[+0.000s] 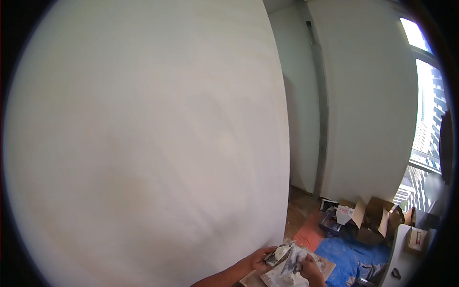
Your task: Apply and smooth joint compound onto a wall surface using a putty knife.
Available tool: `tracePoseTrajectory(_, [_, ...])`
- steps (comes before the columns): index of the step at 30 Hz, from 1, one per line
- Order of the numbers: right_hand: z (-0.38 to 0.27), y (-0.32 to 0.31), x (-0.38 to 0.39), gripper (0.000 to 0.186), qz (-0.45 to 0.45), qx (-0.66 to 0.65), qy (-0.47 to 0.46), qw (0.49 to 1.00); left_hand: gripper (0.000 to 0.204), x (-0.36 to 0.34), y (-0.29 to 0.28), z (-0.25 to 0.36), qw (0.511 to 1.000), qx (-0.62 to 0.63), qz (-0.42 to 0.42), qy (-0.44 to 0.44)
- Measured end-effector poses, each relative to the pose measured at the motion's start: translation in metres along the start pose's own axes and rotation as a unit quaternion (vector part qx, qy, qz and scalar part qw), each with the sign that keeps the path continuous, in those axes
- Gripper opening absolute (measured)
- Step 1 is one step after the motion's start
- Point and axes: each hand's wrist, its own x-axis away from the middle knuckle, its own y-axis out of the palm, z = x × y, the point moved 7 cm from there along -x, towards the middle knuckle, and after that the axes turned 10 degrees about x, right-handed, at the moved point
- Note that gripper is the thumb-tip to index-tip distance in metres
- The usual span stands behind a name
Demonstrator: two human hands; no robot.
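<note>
At the lower middle, my left hand (258, 259) is closed on a small metal scraper (277, 254) with white paste on it. My right hand (310, 270) grips a wider, smeared scraper (294, 260), its blade also carrying white paste. The two tools are close together over a brown board (326, 268) coated in places with paste; what supports the board is hidden. A large white wall (158, 138) rises just in front of my hands, with faint uneven patches on its surface.
A doorway recess (303, 124) is beyond the wall's edge. Cardboard boxes (375, 220) stand below a window (425, 110) at the right. Orange (308, 229) and blue (349, 248) sheets cover part of the floor, beside a white table (401, 258) with a small box (415, 241).
</note>
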Motion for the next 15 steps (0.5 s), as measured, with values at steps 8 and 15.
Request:
tracePoseTrajectory(8, [-0.015, -0.028, 0.069, 0.006, 0.165, -0.114, 0.052, 0.978, 0.039, 0.038, 0.059, -0.019, 0.998, 0.000, -0.008, 0.067])
tracePoseTrajectory(15, [0.007, -0.087, 0.040, 0.036, 0.232, 0.387, -0.154, 0.879, 0.039, 0.052, 0.000, 0.073, 0.966, -0.191, 0.088, 0.151])
